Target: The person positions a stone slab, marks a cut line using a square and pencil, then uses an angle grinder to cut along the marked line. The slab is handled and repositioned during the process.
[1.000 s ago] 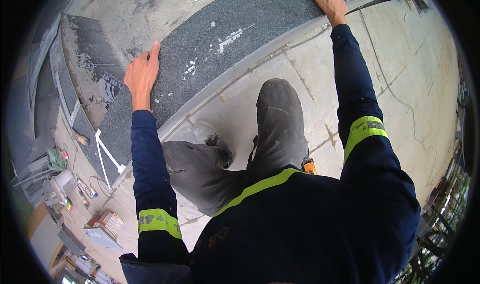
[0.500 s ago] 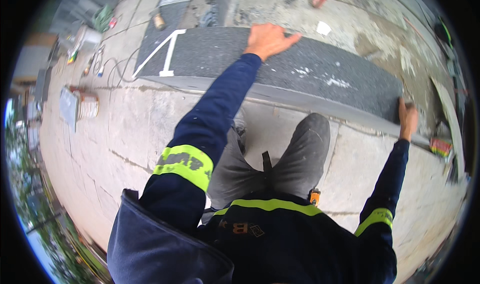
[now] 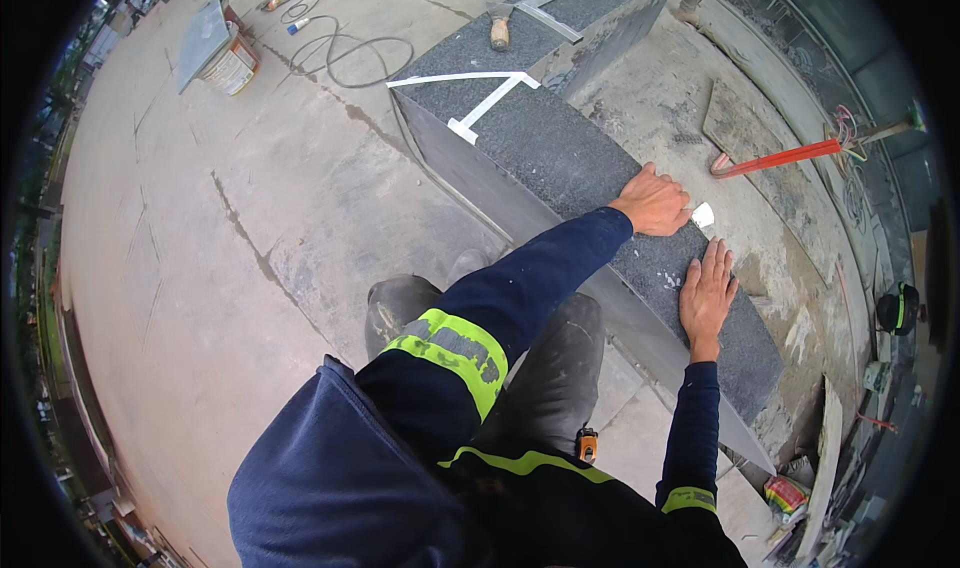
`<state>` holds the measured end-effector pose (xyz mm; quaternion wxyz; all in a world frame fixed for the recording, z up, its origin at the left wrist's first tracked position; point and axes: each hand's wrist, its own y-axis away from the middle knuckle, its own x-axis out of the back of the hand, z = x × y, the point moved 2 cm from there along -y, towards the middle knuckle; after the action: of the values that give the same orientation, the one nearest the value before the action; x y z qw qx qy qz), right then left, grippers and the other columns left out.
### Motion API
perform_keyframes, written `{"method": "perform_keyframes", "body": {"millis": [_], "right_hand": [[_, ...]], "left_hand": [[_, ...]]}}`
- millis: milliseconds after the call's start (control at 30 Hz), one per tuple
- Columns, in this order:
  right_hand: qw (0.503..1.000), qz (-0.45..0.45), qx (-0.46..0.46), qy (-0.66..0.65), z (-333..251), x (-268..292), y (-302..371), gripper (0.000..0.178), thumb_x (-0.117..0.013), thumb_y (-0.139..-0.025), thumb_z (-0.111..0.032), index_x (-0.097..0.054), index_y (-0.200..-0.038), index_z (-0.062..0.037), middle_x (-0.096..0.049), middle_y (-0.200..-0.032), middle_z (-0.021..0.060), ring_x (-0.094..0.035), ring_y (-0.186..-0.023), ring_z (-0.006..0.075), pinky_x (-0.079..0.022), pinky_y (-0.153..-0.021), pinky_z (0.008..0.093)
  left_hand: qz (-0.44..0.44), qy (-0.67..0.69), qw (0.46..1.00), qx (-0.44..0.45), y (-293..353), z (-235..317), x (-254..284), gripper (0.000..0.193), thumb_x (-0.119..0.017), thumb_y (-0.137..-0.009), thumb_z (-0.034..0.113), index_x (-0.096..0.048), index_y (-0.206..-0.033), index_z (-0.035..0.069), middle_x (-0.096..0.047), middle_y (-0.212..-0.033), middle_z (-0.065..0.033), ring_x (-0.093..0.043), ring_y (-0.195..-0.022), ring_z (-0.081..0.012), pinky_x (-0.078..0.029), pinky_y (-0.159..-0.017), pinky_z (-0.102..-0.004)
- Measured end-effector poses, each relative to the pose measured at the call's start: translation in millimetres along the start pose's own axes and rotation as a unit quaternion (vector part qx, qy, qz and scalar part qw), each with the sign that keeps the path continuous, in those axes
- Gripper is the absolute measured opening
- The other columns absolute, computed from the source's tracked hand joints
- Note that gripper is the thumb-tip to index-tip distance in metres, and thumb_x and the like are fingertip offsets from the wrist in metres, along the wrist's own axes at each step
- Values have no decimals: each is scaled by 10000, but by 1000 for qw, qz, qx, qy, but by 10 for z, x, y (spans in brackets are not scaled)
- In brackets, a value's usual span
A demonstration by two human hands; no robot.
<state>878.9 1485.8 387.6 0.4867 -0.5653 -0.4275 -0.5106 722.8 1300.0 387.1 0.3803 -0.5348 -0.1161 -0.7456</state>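
A long slab of dark grey speckled stone tops a low wall in front of me, running from far left to near right. My left hand is at its far edge, fingers curled over the rim and partly hidden. My right hand lies flat on the slab, nearer its right end, with fingers stretched toward the far edge. Whitish smears mark the stone between the hands. Just past my left hand is a small white piece. White strips form an angle at the slab's left corner.
A tool with a wooden handle lies on the stone farther back, beside a metal strip. At left stand a bucket and a looped cable. Beyond the slab is a red bar; a red-yellow package lies near right.
The view has turned, so the slab now slants down to the right. My right hand has left the slab's right end and lies flat on top, closer to my left hand.
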Motion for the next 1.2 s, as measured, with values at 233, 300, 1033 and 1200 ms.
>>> {"method": "perform_keyframes", "body": {"millis": [233, 300, 1033, 1200], "right_hand": [[995, 34, 29, -87, -647, 361, -260, 626, -417, -1170, -353, -386, -1700, -20, -351, -1783, 209, -277, -1674, 392, -226, -1332, 615], [975, 112, 98, -163, -1144, 637, -686, 618, -433, -1165, -330, -397, -1692, -11, -362, -1774, 223, -296, -1665, 401, -249, -1324, 611], [970, -96, 218, -40, -3245, 117, -1592, 663, -455, -1144, -293, -290, -1750, -81, -252, -1827, 165, -214, -1693, 388, -167, -1326, 665], [941, -209, 238, -119, -3602, 446, -1570, 901, -656, -1068, -456, -244, -1749, -33, -165, -1830, 244, -154, -1691, 470, -202, -1299, 712]], "left_hand": [[49, -120, 982, 139, 1073, -1204, 922, 652, -396, -1149, 447, -405, -1697, 93, -315, -1795, -168, -242, -1687, -342, -91, -1315, -761], [67, -136, 962, 227, 1332, -1597, 1126, 659, -378, -1155, 432, -385, -1701, 63, -305, -1802, -164, -231, -1692, -338, -104, -1338, -711], [402, 54, 727, 554, 2629, -2595, 2207, 367, -759, -1000, 94, -701, -1362, 63, -671, -1290, -181, -691, -1165, -325, -553, -1004, -456], [364, 311, 651, 589, 2849, -3058, 2413, 393, -841, -1011, 241, -747, -1269, -39, -793, -1031, -121, -762, -862, -207, -623, -803, -339]]}}
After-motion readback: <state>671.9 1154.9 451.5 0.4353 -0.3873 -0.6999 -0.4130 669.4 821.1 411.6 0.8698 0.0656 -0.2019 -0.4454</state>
